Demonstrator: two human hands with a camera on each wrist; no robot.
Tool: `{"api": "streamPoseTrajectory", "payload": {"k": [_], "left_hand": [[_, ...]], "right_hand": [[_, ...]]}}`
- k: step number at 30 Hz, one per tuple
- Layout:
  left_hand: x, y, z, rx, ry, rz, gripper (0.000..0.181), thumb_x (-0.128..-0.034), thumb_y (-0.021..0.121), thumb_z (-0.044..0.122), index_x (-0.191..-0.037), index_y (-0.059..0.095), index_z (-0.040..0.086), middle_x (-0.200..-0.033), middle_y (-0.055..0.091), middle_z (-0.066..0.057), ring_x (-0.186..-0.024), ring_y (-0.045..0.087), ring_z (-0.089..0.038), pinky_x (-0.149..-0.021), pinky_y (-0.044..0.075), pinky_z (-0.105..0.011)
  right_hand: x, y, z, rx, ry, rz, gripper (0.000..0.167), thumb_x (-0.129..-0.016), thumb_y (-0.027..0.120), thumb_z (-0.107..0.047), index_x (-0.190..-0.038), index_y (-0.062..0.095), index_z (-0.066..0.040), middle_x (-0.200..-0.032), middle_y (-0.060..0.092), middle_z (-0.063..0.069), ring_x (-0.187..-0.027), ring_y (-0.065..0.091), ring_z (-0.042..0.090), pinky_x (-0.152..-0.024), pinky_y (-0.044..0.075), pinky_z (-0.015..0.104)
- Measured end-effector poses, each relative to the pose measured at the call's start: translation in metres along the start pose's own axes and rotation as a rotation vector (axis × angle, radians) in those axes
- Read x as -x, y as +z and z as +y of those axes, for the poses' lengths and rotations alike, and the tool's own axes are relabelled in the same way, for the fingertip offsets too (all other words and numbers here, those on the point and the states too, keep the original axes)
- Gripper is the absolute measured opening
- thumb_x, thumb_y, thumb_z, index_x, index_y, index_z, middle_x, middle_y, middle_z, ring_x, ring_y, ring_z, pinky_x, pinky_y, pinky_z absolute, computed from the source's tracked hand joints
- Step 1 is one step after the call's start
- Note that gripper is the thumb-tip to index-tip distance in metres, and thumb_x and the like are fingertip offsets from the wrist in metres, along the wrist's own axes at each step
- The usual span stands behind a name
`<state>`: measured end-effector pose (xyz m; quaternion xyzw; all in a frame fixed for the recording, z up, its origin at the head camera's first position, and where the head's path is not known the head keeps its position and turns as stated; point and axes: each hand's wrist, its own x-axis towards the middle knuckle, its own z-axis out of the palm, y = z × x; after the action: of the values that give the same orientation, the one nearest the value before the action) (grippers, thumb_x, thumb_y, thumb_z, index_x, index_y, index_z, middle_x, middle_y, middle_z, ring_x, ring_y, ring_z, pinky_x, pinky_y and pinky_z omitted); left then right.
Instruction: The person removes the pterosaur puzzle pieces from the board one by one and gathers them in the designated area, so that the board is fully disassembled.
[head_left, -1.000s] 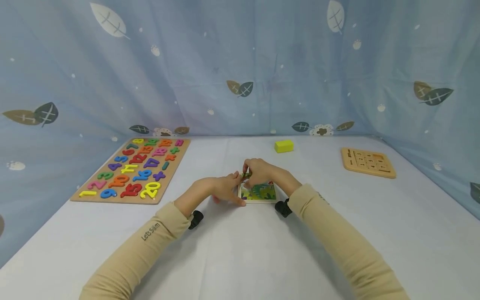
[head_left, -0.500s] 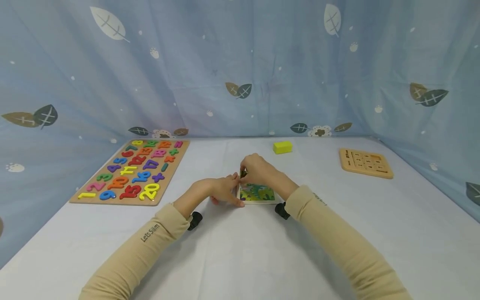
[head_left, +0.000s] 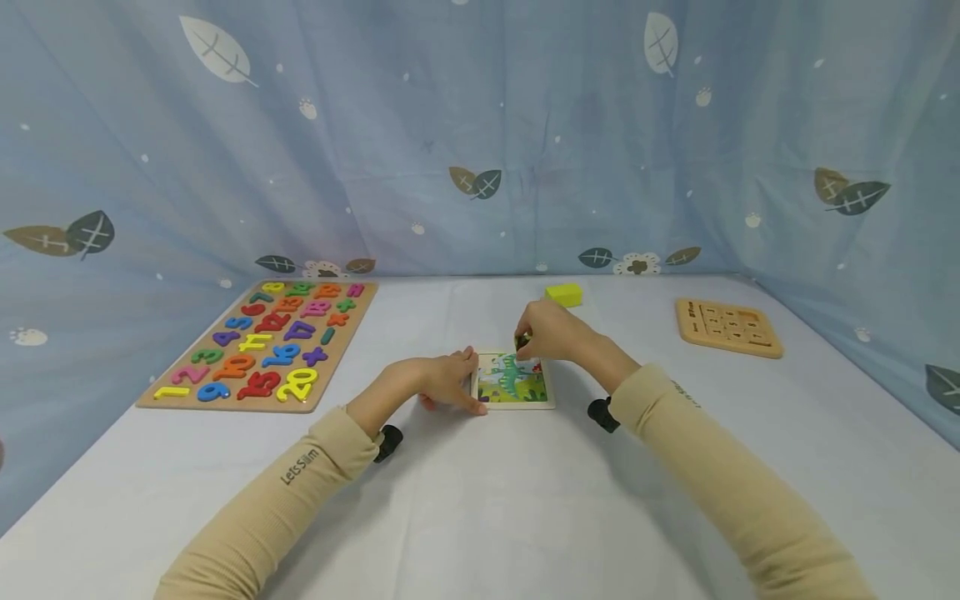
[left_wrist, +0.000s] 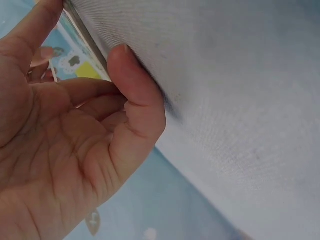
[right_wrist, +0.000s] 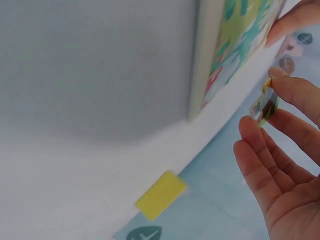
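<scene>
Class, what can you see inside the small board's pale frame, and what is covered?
A green dinosaur among leafy plants. From the head camera, the right hand, pinching a small piece, hides part of the frame near its upper right corner and whatever lies behind.

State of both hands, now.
Left hand: open, touching the picture puzzle's left edge.
Right hand: closed, pinching a small puzzle piece.

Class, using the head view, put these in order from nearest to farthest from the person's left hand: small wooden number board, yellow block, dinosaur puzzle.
1. Dinosaur puzzle: right at the left hand, its left edge by the fingers.
2. Yellow block: farther back, to the right.
3. Small wooden number board: far right.
</scene>
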<state>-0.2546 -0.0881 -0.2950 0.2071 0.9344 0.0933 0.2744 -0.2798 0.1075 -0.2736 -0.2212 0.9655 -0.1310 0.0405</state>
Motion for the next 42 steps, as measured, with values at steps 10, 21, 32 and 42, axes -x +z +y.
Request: {"api": "streamPoseTrajectory", "payload": {"k": [10,21,32,42], "left_hand": [[-0.002,0.001,0.001,-0.010,-0.013,0.007,0.099,-0.0882,0.065,0.048,-0.156,0.004,0.009,-0.163,-0.003,-0.008,-0.142,0.023,-0.021,-0.051,0.046,-0.026],[0.001,-0.001,0.002,0.007,-0.016,0.006,0.099,-0.0885,0.065,0.047,-0.156,0.003,0.009,-0.163,-0.005,-0.008,-0.143,0.021,-0.022,-0.052,0.049,-0.027],[0.002,0.001,0.005,0.006,-0.033,0.007,0.099,-0.0879,0.065,0.048,-0.156,0.004,0.011,-0.163,-0.003,-0.007,-0.141,0.023,-0.021,-0.053,0.048,-0.027],[0.001,0.001,0.005,0.010,-0.029,0.013,0.099,-0.0878,0.066,0.048,-0.156,0.004,0.011,-0.163,-0.004,-0.007,-0.141,0.023,-0.021,-0.054,0.049,-0.027]], "right_hand": [[0.009,-0.003,0.026,-0.028,0.003,0.021,0.025,-0.077,0.081,-0.018,-0.097,0.076,-0.003,-0.082,0.067,0.007,-0.072,0.052,0.017,-0.061,0.043,0.025],[0.018,-0.008,0.048,0.005,0.051,-0.021,0.029,-0.077,0.080,-0.016,-0.101,0.075,0.000,-0.089,0.070,0.009,-0.073,0.057,0.016,-0.064,0.048,0.026],[0.021,-0.003,0.057,0.000,0.116,-0.092,0.033,-0.078,0.080,-0.016,-0.105,0.073,0.001,-0.093,0.068,0.010,-0.078,0.056,0.017,-0.068,0.049,0.028],[0.020,-0.001,0.062,0.000,0.130,-0.141,0.035,-0.080,0.078,-0.021,-0.109,0.072,0.000,-0.096,0.068,0.010,-0.080,0.058,0.017,-0.073,0.050,0.030]]}}
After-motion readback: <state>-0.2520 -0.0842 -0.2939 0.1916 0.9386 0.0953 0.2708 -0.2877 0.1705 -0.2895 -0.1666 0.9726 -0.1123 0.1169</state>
